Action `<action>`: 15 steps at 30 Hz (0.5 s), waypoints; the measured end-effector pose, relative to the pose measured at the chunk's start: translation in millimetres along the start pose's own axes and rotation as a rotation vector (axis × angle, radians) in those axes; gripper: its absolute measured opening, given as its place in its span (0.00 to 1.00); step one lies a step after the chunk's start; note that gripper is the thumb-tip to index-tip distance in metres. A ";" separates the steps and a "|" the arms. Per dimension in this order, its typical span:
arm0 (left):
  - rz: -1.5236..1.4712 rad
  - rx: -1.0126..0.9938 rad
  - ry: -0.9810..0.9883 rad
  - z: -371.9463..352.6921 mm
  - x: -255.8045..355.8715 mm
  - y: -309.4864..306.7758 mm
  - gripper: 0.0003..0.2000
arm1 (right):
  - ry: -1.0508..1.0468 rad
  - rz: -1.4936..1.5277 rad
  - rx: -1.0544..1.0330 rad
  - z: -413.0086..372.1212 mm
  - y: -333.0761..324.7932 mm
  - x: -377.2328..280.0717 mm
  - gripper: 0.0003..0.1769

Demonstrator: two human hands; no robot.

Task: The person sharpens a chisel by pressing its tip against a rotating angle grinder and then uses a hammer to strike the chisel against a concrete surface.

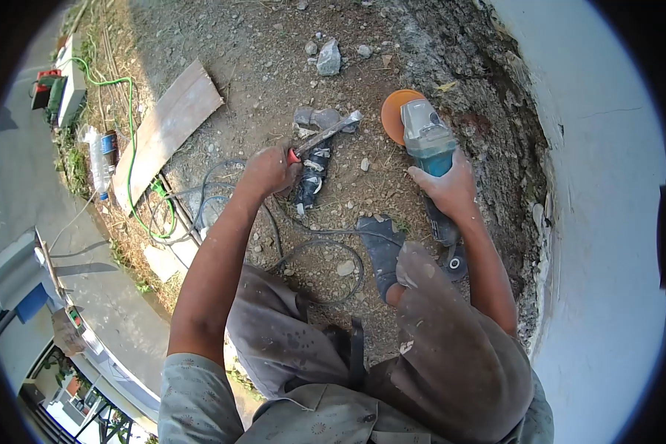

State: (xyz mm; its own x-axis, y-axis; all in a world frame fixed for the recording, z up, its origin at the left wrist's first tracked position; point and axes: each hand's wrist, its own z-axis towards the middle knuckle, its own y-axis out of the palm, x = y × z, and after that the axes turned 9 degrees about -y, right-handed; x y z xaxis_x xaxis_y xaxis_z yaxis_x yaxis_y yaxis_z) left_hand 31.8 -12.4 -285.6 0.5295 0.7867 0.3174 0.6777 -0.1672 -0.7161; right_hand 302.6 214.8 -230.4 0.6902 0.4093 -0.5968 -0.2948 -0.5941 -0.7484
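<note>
My left hand (268, 172) is closed round the red handle of a chisel-like tool (325, 135), whose long metal blade points up and to the right and ends in a pale tip. Under that blade a hammer (313, 176) lies on the dirt, its dark handle patched with white. My right hand (451, 185) grips an angle grinder (429, 137) by its teal and grey body. An orange disc (397, 116) sits at the grinder's upper left. Whether the disc spins cannot be told.
A white wall (599, 222) with a rough broken base runs along the right. Dark cable (348, 240) loops over the ground near my boot (381, 248). Left lie a wooden board (166, 129), a green cord (131, 148) and a plastic bottle (98, 163). A stone (328, 58) lies ahead.
</note>
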 end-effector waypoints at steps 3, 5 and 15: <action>-0.032 0.007 0.022 2.2 -3.2 5.6 0.12 | 0.009 0.051 0.055 -17.7 -0.6 4.6 0.43; -0.119 0.027 0.017 -4.4 -3.4 12.2 0.13 | 0.033 0.049 0.058 -32.4 -2.5 5.0 0.43; -0.528 0.373 0.091 -44.7 22.9 30.0 0.10 | 0.114 0.082 0.130 -66.0 5.7 28.9 0.42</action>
State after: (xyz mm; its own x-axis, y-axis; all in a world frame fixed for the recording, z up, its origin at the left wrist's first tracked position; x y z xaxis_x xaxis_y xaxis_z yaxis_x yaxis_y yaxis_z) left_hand 87.1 -26.0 -272.0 0.2255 0.6505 0.7253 0.6446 0.4585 -0.6117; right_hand 364.5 177.6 -232.8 0.7286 0.2781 -0.6259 -0.4305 -0.5249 -0.7343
